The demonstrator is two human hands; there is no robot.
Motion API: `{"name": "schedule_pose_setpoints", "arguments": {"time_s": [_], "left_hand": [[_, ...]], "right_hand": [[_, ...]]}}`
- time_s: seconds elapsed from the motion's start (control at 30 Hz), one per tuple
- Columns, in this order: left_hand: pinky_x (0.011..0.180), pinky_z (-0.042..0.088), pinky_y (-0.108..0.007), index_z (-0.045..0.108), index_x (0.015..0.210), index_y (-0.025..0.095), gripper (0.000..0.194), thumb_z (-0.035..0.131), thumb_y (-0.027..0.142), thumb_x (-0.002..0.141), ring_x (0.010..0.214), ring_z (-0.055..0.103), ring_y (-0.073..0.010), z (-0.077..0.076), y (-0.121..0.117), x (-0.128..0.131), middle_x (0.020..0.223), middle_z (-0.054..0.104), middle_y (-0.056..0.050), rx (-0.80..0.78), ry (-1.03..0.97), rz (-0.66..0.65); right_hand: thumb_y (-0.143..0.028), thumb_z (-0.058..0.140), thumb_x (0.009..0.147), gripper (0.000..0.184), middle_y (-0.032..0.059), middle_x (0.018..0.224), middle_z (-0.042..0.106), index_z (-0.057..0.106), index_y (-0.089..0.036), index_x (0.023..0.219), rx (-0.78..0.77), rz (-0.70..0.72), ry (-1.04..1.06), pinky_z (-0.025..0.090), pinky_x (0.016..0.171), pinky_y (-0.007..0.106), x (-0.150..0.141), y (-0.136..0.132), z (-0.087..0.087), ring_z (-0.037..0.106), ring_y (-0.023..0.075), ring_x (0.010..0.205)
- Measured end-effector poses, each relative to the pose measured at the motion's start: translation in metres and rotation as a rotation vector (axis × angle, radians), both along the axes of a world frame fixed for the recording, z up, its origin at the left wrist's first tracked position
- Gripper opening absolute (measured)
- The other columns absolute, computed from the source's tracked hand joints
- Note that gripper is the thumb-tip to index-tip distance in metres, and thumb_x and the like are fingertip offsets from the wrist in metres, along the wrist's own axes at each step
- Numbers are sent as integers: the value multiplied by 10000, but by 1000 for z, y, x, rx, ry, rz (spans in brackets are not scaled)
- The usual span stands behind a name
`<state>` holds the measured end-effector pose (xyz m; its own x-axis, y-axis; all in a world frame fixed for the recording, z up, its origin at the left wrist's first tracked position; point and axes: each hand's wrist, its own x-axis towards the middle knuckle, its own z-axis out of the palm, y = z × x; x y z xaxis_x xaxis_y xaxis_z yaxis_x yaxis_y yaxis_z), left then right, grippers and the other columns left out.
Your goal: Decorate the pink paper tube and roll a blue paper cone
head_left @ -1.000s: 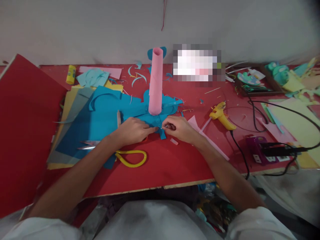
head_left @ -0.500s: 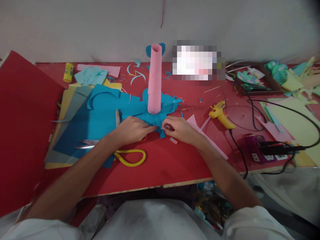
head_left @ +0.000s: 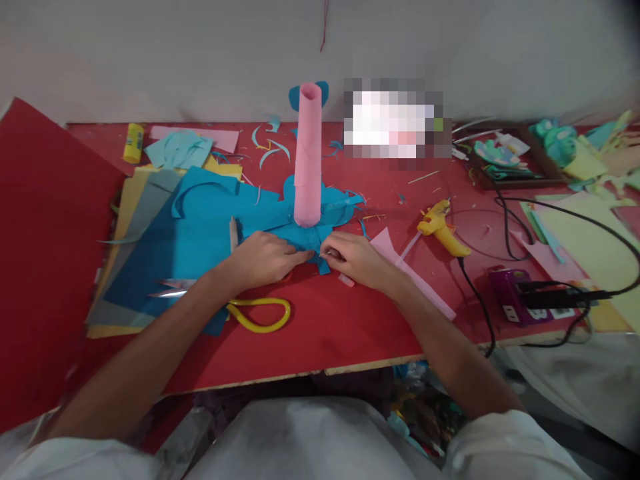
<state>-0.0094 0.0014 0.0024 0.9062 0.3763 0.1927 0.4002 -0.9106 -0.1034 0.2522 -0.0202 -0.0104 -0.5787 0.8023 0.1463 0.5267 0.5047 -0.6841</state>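
My left hand [head_left: 265,258] has its fingers curled, with the index finger reaching onto a cut blue paper piece [head_left: 324,267]; its thumb is hidden. Close beside it, my right hand [head_left: 353,257] is closed in a pinch at that paper, and whatever tiny thing lies between its fingertips is too small to name. Just beyond both hands stands a pink paper tube [head_left: 309,153], upright on blue paper shapes [head_left: 345,207]. Scissors with yellow handles [head_left: 265,327] lie below my left wrist, partly covered by the forearm.
Stacked coloured sheets [head_left: 145,267] lie left, beneath a glue stick [head_left: 133,143] farther back. On the right are a yellow glue gun [head_left: 443,230] with its cord, a purple box [head_left: 513,300] with black plugs, a dark tray [head_left: 550,177] and paper scraps. A blurred patch covers the back centre.
Almost nothing differs. The whole view has shifted slightly, and both hands stay together at the blue paper.
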Motion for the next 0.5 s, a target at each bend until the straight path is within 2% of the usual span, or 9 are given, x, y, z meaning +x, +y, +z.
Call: {"name": "schedule_pose_setpoints", "arguments": {"time_s": [0.3,0.5], "left_hand": [[589,403,-304,753,1277,239,395,528,139,967,621,642,-188,-1,1,-1,676,703,-20,-19,14,5],[591,411,-288,755,1250,246,381,535,129,962,616,648,-178,1,0,1,675,707,-20,-51,-1,17]], "right_hand": [[-84,588,885,132,5,816,592,585,-207,836,-60,72,-15,387,717,278,6,0,9,518,151,738],[-170,589,988,122,27,866,634,612,-207,874,-33,34,11,396,724,285,2,-1,3,532,161,760]]}}
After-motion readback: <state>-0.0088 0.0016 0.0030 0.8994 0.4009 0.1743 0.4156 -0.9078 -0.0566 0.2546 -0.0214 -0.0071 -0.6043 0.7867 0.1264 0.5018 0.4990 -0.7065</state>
